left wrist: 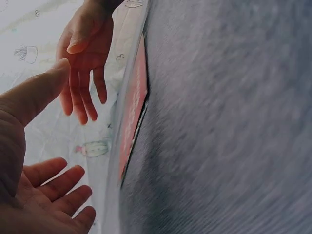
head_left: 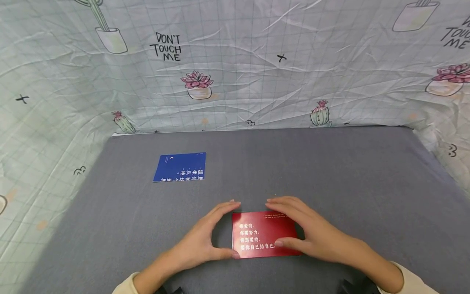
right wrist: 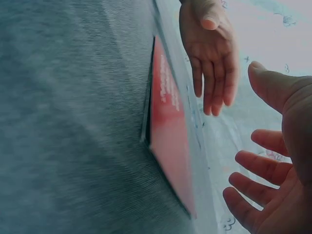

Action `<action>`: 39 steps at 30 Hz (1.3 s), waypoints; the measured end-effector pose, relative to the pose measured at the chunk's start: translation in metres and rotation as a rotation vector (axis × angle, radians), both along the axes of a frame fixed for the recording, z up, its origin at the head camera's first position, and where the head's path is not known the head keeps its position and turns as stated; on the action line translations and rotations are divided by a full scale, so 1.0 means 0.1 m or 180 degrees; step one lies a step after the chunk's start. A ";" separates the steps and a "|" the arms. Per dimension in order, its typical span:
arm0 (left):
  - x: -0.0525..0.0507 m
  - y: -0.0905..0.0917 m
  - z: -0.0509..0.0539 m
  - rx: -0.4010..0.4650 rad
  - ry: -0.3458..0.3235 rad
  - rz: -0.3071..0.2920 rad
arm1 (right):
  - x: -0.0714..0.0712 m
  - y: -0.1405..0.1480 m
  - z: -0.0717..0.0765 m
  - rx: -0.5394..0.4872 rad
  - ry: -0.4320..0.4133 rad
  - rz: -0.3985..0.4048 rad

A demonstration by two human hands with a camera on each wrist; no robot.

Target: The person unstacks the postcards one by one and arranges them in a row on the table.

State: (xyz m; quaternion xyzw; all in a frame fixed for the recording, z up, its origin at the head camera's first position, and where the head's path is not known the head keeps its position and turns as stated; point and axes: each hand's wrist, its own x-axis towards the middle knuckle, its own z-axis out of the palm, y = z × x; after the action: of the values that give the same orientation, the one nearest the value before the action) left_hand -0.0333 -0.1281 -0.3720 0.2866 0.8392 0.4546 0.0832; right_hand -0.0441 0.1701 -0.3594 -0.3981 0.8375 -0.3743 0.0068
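A red card (head_left: 257, 233) with white printed writing lies on the grey cloth, at the near middle of the head view. Under its edge a dark layer shows in the right wrist view, where the red card (right wrist: 168, 126) is seen nearly edge-on. My left hand (head_left: 200, 237) hovers at the card's left end, thumb and fingers spread apart. At the right end is my right hand (head_left: 313, 232), its thumb over the printed face in the head view. Both wrist views show the hands raised off the card, holding nothing, with fingers relaxed.
Farther back on the left of the grey cloth (head_left: 330, 171) lies a blue card (head_left: 180, 166) with white writing. Behind the table hangs a pale printed curtain (head_left: 242, 81) with cactus drawings, which also runs along both sides.
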 end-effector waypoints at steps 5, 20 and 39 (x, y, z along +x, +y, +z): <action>0.04 0.04 -0.07 -0.0077 -0.0078 -0.0115 | 0.05 0.07 -0.08 0.0049 -0.0221 -0.0095; 0.04 0.06 -0.18 -0.0276 -0.0300 -0.0191 | 0.07 0.17 -0.26 0.0237 -0.0175 -0.0076; 0.05 0.13 -0.23 -0.0608 0.0027 -0.0119 | 0.06 0.23 -0.33 0.0351 -0.0016 -0.0137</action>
State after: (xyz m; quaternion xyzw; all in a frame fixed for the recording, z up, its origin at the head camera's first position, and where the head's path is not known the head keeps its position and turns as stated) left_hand -0.0282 -0.1155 -0.3954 0.2949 0.8736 0.3696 0.1151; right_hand -0.0385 0.1927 -0.3929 -0.3780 0.8652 -0.3287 0.0227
